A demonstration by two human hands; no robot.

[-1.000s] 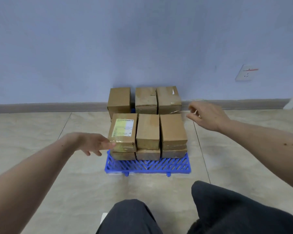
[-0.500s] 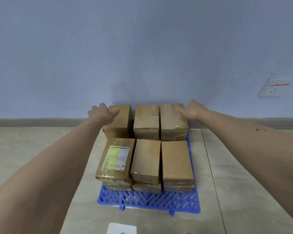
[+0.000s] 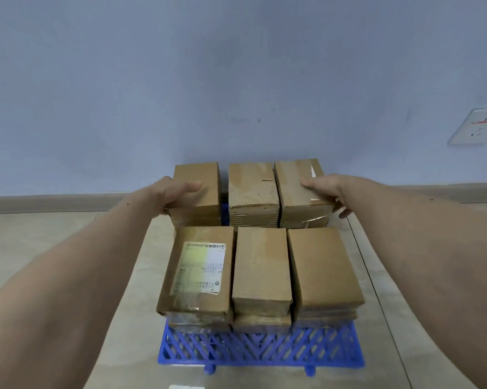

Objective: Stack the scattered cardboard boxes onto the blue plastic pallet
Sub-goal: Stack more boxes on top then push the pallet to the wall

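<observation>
- Pallet (image 3: 260, 353), blue plastic lattice, lies nearest me on the tiled floor (image 3: 54, 248), well short of both hands.
- Front row of cardboard boxes (image 3: 260, 265) sits on it, three side by side in two layers; the one under my left forearm carries a printed label (image 3: 201, 269).
- Back row (image 3: 252, 189) stands just beyond, against the wall (image 3: 236, 80), and I reach over the front row to it.
- My left hand (image 3: 178, 193) grips the outer edge of the back left box (image 3: 196, 186), thumb on top.
- My right hand (image 3: 325, 189) lies over the outer edge of the back right box (image 3: 301, 186), fingers fairly straight; whether it grasps I cannot tell.
- Risk, as I judge it: squeezing the row inward unevenly could skew the middle box, and my forearms could knock the front stacks toward the pallet's edge.
</observation>
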